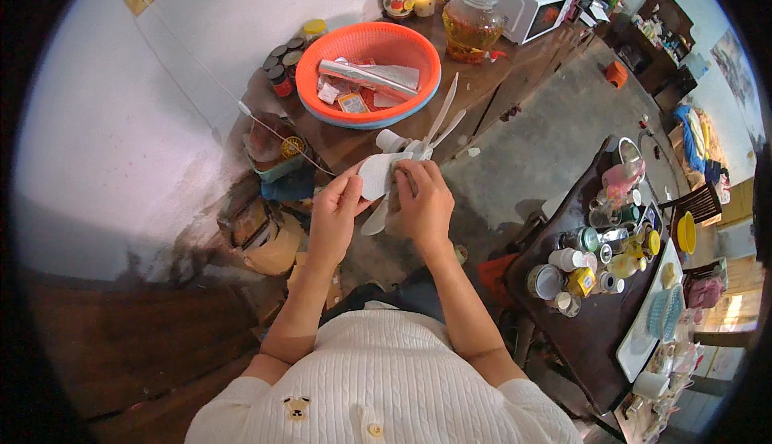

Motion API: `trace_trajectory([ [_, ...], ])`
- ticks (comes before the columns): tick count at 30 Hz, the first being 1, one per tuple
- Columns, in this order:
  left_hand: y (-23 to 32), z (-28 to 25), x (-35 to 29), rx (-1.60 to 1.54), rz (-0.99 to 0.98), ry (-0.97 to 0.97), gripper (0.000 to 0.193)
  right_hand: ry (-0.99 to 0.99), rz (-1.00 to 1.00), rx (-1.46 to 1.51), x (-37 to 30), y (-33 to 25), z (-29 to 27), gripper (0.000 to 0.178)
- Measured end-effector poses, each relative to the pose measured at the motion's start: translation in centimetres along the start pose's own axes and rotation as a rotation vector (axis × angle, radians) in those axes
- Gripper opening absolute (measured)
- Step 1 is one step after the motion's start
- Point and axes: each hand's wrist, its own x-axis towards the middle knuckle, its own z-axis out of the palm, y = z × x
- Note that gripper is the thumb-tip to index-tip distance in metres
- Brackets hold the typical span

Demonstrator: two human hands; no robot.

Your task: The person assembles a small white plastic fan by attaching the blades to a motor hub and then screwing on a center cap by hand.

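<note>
In front of my body I hold a small white electric fan [380, 177] with long white blades. One blade [445, 114] points up and away, another [375, 220] points down toward me. My left hand [336, 212] is closed on the fan's broad, rounded white blade, thumb on top. Against the fan's middle, my right hand [426, 203] is closed with its fingers bent. A greyish-brown piece [394, 203], apparently a cloth, shows under those fingers; they partly hide it. A white cord [277, 133] runs from the wall toward the fan.
An orange basket [430, 50] holding packets and a film roll stands on the brown cabinet, near jars [281, 82], a glass jar of amber liquid [473, 30] and a microwave [527, 14]. To the right, a dark table [587, 363] carries several bottles and jars.
</note>
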Motion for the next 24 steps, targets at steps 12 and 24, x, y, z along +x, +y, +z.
trace_trajectory([
  [12, 0.6, 0.5, -0.1, 0.051, -0.059, 0.047, 0.040, 0.001, -0.008, 0.144, -2.5, -1.4, -0.7, 0.016],
  [24, 0.2, 0.5, -0.3, 0.016, -0.055, 0.025, 0.043, 0.027, 0.020, 0.095, -2.3, 1.0, 0.1, 0.016],
])
